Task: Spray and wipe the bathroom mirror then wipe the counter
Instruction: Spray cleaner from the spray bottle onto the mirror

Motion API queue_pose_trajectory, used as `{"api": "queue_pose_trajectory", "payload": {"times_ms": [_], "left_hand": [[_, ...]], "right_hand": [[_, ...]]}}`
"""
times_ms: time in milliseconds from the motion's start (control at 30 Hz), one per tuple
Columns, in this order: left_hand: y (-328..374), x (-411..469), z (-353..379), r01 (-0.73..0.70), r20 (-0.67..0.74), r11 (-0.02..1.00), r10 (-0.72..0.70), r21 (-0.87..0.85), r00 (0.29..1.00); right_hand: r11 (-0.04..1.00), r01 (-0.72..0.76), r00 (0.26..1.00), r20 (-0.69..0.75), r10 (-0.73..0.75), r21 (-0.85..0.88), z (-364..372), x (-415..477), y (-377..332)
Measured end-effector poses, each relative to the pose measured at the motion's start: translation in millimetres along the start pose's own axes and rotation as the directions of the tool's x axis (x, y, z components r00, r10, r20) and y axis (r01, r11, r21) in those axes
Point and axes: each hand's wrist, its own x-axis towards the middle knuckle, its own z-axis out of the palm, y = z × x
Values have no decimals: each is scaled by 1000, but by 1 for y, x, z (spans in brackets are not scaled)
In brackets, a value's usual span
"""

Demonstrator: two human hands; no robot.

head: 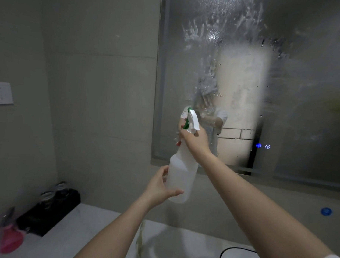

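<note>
Spray bottle (182, 169) up in front of mirror (286, 75), nozzle toward glass. Right hand (194, 140) grip closed round neck, finger on green trigger. Left hand (160, 187) grip cupped round bottle base. Foam streaks across upper mirror. Counter (81, 232) below, near.

The counter (93, 221) is white and pale, running along the grey tiled wall at the bottom of the view. At its left end a black tray (48, 211) stands against the side wall, holding what look like upturned glasses, too blurred to tell for sure. Just in front of the tray, at the near left corner, lies a pink thing (10, 240), also blurred. At the lower right a thin black curved rim (235, 249) shows on the surface.
</note>
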Motion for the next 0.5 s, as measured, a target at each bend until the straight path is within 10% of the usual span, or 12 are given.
{"api": "queue_pose_trajectory", "payload": {"times_ms": [500], "left_hand": [[-45, -17, 2, 126, 46, 991, -124, -48, 991]], "right_hand": [[992, -35, 999, -19, 33, -121, 25, -16, 48]]}}
